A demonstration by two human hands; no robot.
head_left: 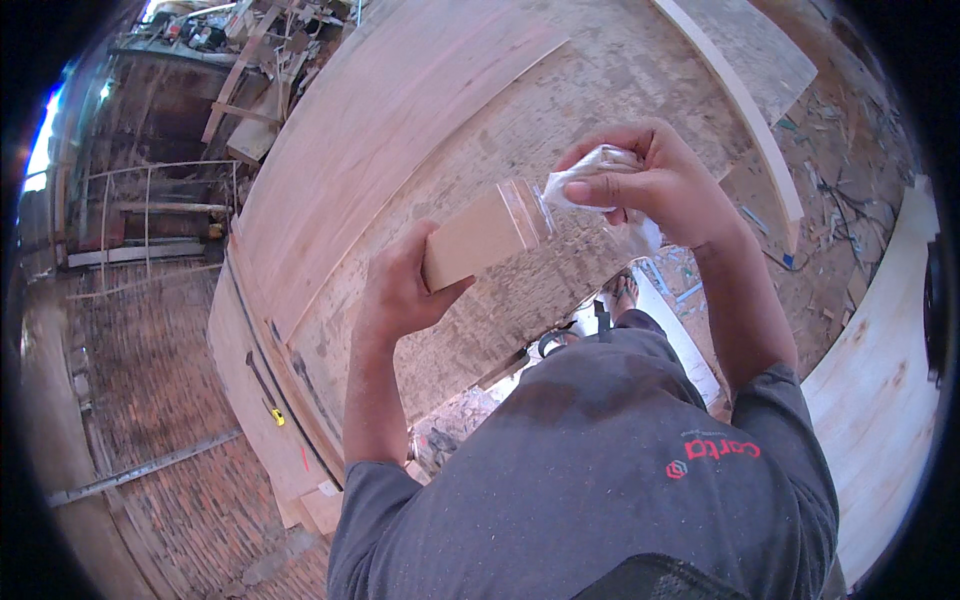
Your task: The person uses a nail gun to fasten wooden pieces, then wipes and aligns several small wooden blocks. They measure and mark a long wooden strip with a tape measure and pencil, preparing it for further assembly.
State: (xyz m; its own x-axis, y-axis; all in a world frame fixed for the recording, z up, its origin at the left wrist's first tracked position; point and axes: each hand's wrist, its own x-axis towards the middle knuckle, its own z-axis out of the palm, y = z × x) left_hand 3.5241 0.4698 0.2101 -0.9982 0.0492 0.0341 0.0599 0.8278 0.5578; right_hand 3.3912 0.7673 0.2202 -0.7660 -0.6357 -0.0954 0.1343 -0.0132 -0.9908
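1. Hands, both raised at chest height above the bench. Left hand (400,290) was closed around the lower end of a small wooden block (482,236), thumb on the near face, fingers wrapped behind. Right hand (655,180) was closed on a crumpled white rag (600,165), pinching it against the block's upper end.

2. Plywood sheet (380,130), pale and large, lay flat on the bench under and beyond the hands, with a second rougher panel (560,120) beside it. Both looked stiff and heavy, work for two hands at the edges.

3. Wooden strip (745,110), long and thin, lay across the far panel to the right. It looked light and likely to flex if lifted at one end.

4. Block, held in the air between the two hands, clear of the bench. It appeared light, rigid and smooth-faced, with a pale band near its upper end. A grip across its flat faces at the lower end, as the left hand had it, seemed secure; the smooth sides might slip under a loose hold.

5. Rag, bunched in the right fingers and touching the block. It was soft, limp and weightless in appearance, best taken in a pinch or fist.

6. Yellow pencil-like tool (277,415), lying near the bench's left edge, well apart from the hands.
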